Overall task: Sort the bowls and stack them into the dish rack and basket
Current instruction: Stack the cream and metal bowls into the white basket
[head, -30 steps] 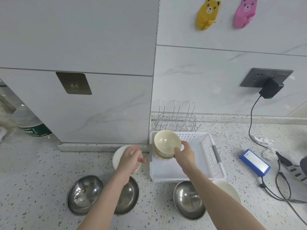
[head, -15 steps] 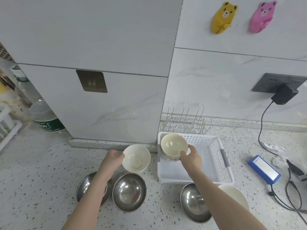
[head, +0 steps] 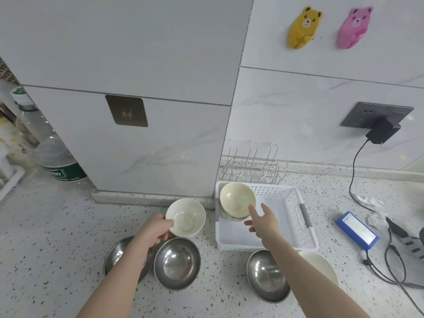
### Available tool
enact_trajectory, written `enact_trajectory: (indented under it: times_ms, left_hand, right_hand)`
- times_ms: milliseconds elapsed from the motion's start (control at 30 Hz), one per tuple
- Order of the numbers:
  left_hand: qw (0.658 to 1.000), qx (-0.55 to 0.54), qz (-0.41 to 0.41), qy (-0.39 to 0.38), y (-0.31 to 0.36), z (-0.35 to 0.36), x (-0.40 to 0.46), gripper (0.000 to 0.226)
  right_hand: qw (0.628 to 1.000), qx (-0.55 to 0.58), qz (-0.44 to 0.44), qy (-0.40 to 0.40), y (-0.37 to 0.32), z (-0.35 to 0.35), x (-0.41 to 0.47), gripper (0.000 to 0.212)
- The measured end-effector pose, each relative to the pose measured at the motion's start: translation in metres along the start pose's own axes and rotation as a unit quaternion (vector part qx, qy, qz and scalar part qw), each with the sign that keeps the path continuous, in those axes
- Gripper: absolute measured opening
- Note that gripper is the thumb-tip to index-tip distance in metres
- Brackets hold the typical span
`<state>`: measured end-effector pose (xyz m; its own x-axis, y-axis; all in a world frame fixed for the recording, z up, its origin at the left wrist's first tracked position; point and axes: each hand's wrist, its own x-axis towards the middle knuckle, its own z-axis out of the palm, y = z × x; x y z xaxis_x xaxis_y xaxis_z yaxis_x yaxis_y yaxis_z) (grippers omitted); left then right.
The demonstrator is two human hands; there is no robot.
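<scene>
On the speckled countertop, the left hand grips the near-left rim of a white round bowl, tilted toward the camera. Right of it, the right hand hovers with fingers spread beside a stack of cream bowls in the far-left corner of the white perforated plastic basket; whether a fingertip touches the stack is unclear. A wire dish rack stands behind the basket. Three steel bowls and a white dish sit near.
</scene>
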<state>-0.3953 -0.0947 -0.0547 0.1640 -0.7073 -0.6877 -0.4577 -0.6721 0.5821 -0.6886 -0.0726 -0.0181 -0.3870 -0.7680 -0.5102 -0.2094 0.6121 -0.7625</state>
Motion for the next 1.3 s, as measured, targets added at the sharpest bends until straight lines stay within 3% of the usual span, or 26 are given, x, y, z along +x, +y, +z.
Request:
enact_trajectory:
  times_ms: [367,700,933,1133,1300]
  left_hand:
    - [0.994,-0.108,0.001,-0.004,-0.001,0.011,-0.011,0.010]
    - [0.966,-0.253,0.057,0.009,0.013,0.007,-0.043,0.015]
    - [0.953,-0.297,0.060,-0.010,0.014,0.022,-0.088,0.014]
    - [0.938,-0.342,0.042,-0.022,0.015,0.055,-0.121,0.015]
    - [0.930,-0.364,0.034,-0.036,0.019,0.091,-0.138,0.016]
  right_hand:
    - [0.999,0.042,-0.009,-0.013,-0.001,-0.010,-0.026,0.067]
    - [0.992,0.127,0.005,-0.024,-0.005,-0.042,-0.053,0.040]
    - [0.985,0.173,-0.019,0.016,0.017,-0.085,-0.059,0.028]
    - [0.971,0.235,0.016,0.048,0.063,-0.164,-0.055,0.024]
    - [0.985,0.119,0.047,0.118,0.103,-0.219,-0.042,0.031]
